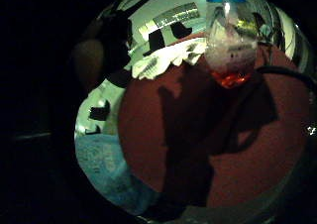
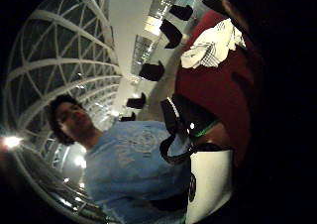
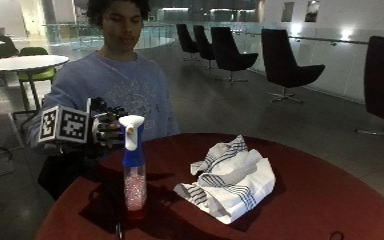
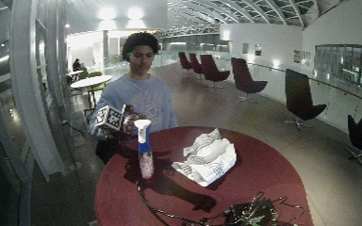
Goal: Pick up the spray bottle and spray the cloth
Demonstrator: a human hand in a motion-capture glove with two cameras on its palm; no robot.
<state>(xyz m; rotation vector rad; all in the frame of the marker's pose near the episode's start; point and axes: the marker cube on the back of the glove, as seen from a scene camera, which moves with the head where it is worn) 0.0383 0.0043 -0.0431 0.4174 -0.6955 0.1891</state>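
Note:
A spray bottle [image 3: 133, 170] with a white trigger head, blue collar and clear body stands upright on the round red table [image 3: 312, 200], near its edge on the person's side. It also shows in the little finger side palm view as the spray bottle [image 1: 231, 45]. A crumpled white cloth with dark stripes [image 3: 230, 179] lies on the table beside the bottle, seen too as the cloth [image 2: 210, 45]. My gloved right hand [image 3: 107, 129] hovers just behind the bottle's head, fingers loosely curled, holding nothing and apart from the bottle.
Cables and a small device [image 4: 250, 214] lie at the table's near edge. Dark chairs [image 3: 285, 65] stand along the far wall, and a white round table [image 3: 19, 62] stands behind the person.

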